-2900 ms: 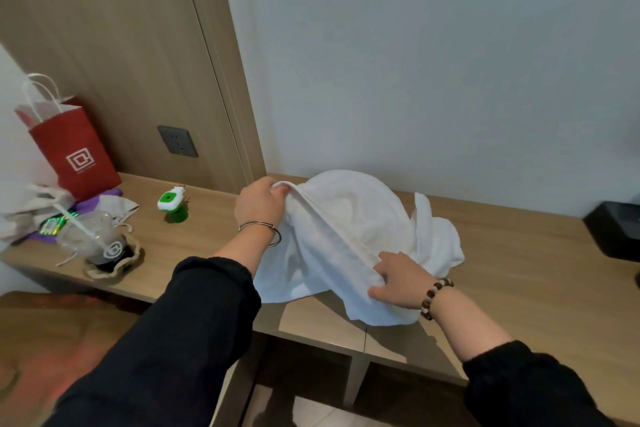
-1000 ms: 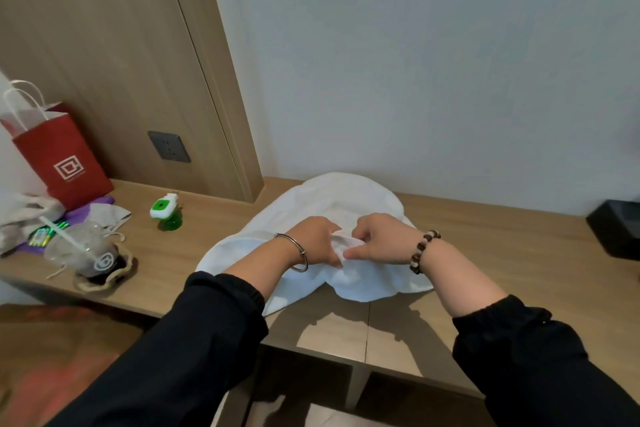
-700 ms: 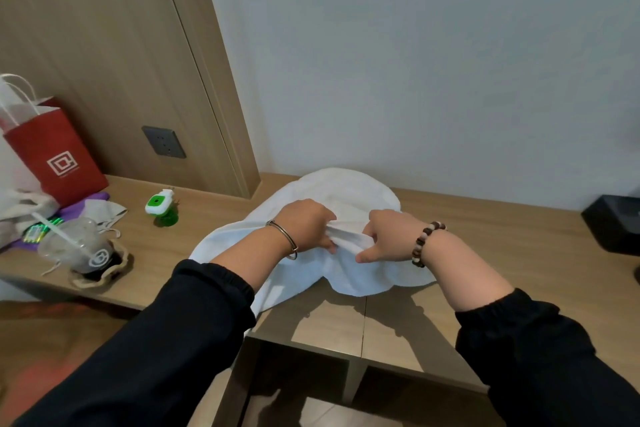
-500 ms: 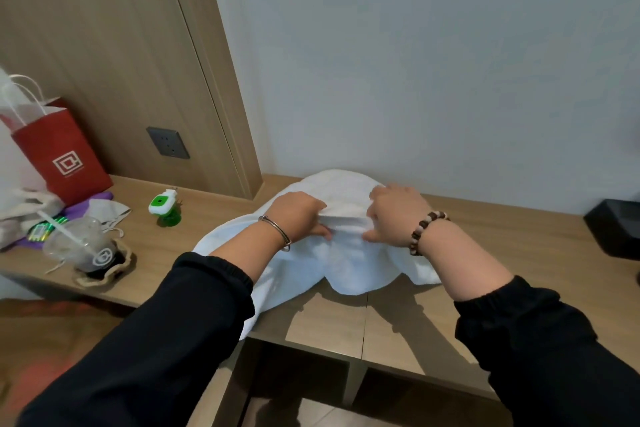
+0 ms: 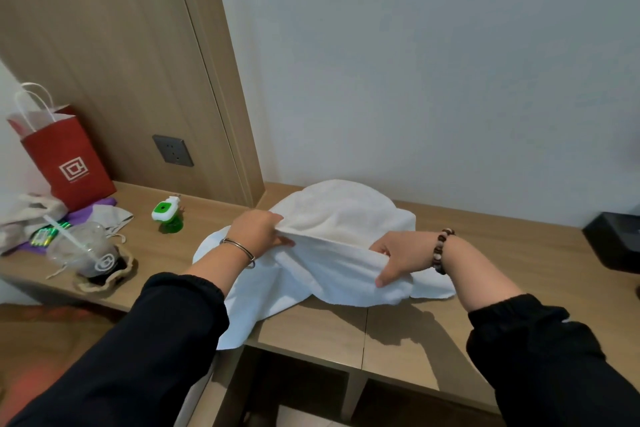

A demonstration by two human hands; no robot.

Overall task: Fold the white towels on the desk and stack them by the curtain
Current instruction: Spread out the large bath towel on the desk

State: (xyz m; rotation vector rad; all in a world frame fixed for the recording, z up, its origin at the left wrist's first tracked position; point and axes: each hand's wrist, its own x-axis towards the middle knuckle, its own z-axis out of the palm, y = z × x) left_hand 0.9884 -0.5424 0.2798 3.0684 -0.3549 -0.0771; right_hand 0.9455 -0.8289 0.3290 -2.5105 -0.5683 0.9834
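Observation:
A white towel point(image 5: 341, 215) lies rumpled on the wooden desk point(image 5: 519, 263), heaped toward the wall and hanging over the front edge at the left. My left hand point(image 5: 258, 230) pinches the towel's hemmed edge at the left. My right hand point(image 5: 401, 258) grips the same edge further right, thumb underneath. The stretch of hem between them is lifted and taut. No curtain or second towel is in view.
At the desk's left stand a red paper bag point(image 5: 67, 163), a plastic cup with a straw point(image 5: 88, 255), a green and white plug-in device point(image 5: 168, 215) and crumpled cloth point(image 5: 31, 215). A black object point(image 5: 614, 239) sits at the right edge. A wall socket point(image 5: 173, 150) is behind.
My hands, close together at the towel's middle a second ago, have slid apart along the hem and raised it, spreading the edge between them.

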